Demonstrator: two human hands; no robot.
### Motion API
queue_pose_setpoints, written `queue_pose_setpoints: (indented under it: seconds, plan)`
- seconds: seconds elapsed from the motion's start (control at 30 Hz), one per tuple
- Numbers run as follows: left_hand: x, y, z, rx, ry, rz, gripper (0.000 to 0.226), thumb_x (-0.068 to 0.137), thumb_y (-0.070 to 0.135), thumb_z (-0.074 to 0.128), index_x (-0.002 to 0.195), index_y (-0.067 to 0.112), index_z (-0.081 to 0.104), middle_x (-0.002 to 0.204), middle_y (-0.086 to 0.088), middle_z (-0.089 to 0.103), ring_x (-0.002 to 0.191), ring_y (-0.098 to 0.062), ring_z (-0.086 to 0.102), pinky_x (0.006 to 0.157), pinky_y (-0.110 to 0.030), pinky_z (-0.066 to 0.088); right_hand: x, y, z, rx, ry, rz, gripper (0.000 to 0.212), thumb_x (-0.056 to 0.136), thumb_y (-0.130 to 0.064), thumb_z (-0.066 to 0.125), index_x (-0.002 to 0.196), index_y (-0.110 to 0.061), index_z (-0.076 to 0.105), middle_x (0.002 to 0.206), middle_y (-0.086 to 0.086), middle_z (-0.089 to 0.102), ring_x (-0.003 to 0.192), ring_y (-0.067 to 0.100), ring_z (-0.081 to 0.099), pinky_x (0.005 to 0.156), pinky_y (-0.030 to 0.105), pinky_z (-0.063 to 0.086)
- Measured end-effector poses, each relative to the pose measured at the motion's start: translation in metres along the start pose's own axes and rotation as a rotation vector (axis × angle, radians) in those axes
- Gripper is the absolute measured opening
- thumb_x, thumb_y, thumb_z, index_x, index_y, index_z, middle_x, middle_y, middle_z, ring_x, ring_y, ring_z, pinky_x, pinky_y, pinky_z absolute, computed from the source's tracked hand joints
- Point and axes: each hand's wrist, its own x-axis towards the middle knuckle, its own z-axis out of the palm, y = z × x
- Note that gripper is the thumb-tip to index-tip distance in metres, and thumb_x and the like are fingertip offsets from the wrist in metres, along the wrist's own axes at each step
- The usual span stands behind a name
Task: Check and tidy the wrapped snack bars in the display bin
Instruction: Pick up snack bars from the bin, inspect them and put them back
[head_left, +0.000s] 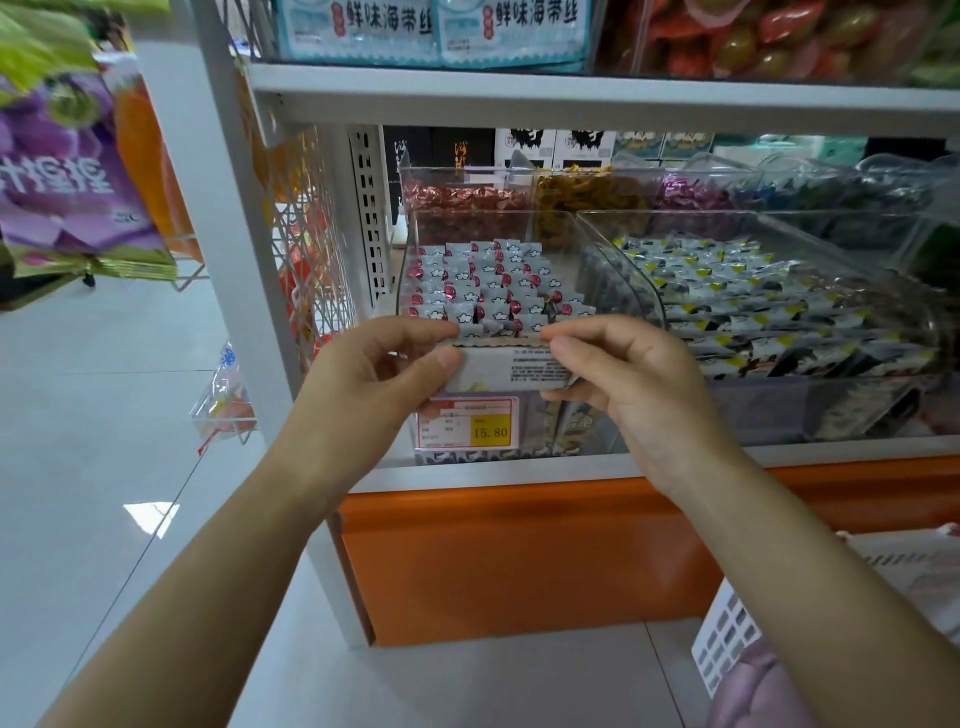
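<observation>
The left hand (384, 374) and right hand (623, 379) each pinch one end of a white snack bar (511, 370) with curled fingers (587, 328), just over the front edge of the clear display bin (623, 275). Read the printed side, then set it back in the front row, lined up with the other bars (488, 283).

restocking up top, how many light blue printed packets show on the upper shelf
2. The left light blue packet and the right light blue packet stand side by side on the white upper shelf, tops cut off. More may hide behind them.
</observation>
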Motion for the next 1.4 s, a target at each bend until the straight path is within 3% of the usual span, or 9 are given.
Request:
queue_pose_setpoints:
  seconds: [0.13,0.3,0.47,0.67,0.77,1.1,1.2,1.3,1.4]
  plan:
    - [-0.001,0.005,-0.002,0.014,-0.054,0.014,0.033,0.069,0.036,0.062,0.1,0.025,0.068,0.084,-0.002,0.072,0.076,-0.009,0.069,0.065,-0.015,0.054,0.0,-0.002,-0.002,-0.034,0.035,-0.016,0.01,0.086,-0.012,0.063,0.08,-0.013,0.071,0.082,0.014,0.07,0.073,0.023,0.069,0.057,0.026,0.056]
    - [-0.001,0.003,-0.001,0.06,-0.121,0.024,0.031,0.063,0.04,0.066,0.092,0.03,0.067,0.082,-0.007,0.068,0.076,-0.02,0.066,0.071,-0.026,0.057,-0.001,-0.002,-0.002,-0.132,0.063,-0.085,0.018,0.088,-0.011,0.061,0.071,-0.013,0.067,0.068,0.001,0.068,0.058,0.009,0.065,0.048,0.02,0.051]
    - [-0.002,0.003,0.0,0.144,-0.105,0.019,0.033,0.062,0.052,0.061,0.077,0.024,0.066,0.077,0.003,0.067,0.073,-0.011,0.059,0.064,-0.023,0.05,-0.003,-0.003,0.001,-0.336,0.041,-0.218,0.016,0.087,-0.014,0.062,0.073,-0.018,0.069,0.063,-0.01,0.065,0.061,-0.001,0.062,0.052,0.012,0.047]
    - [0.001,0.003,-0.008,0.175,-0.115,0.019,0.034,0.07,0.049,0.061,0.071,0.016,0.07,0.075,-0.006,0.067,0.067,-0.014,0.059,0.062,-0.024,0.049,-0.005,-0.004,0.003,-0.307,-0.018,-0.229,0.018,0.088,-0.01,0.062,0.073,-0.019,0.067,0.064,-0.018,0.067,0.062,-0.002,0.063,0.051,0.011,0.046]
    - [0.002,0.004,-0.014,0.182,-0.161,0.027,0.037,0.067,0.049,0.06,0.07,0.014,0.072,0.068,0.002,0.067,0.059,-0.001,0.058,0.055,-0.013,0.048,-0.005,-0.004,0.003,-0.306,-0.035,-0.208,0.018,0.087,-0.011,0.062,0.073,-0.021,0.067,0.064,-0.015,0.067,0.062,0.001,0.064,0.051,0.017,0.05]
    - [0.005,0.002,-0.024,0.259,-0.172,0.034,0.026,0.067,0.044,0.058,0.075,0.024,0.073,0.076,0.019,0.071,0.072,0.004,0.065,0.062,-0.006,0.047,-0.005,-0.002,0.006,-0.223,-0.074,-0.126,0.018,0.087,-0.011,0.062,0.072,-0.017,0.07,0.067,-0.004,0.071,0.061,0.014,0.068,0.047,0.025,0.053]
    - [0.004,0.002,-0.02,0.306,-0.124,0.061,0.023,0.07,0.048,0.054,0.073,0.031,0.069,0.073,0.014,0.07,0.067,0.001,0.062,0.058,-0.011,0.048,-0.005,-0.001,0.007,-0.188,-0.059,-0.098,0.018,0.088,-0.01,0.061,0.072,-0.014,0.07,0.068,0.0,0.072,0.058,0.017,0.068,0.046,0.026,0.054]
    - [0.002,0.003,-0.013,0.335,-0.132,0.073,0.032,0.069,0.06,0.047,0.082,0.036,0.065,0.081,0.01,0.065,0.075,-0.003,0.059,0.066,-0.022,0.05,-0.005,0.003,0.009,-0.142,0.034,-0.061,0.019,0.088,-0.01,0.061,0.071,-0.009,0.069,0.067,0.001,0.071,0.059,0.015,0.068,0.046,0.025,0.054]
    - [0.001,0.002,-0.007,0.396,-0.148,0.079,0.035,0.064,0.063,0.051,0.094,0.043,0.055,0.093,0.013,0.06,0.085,-0.002,0.056,0.067,-0.016,0.046,-0.004,0.003,0.009,-0.072,0.028,0.026,0.019,0.088,-0.011,0.061,0.072,-0.007,0.069,0.068,0.002,0.072,0.06,0.018,0.069,0.047,0.024,0.054]
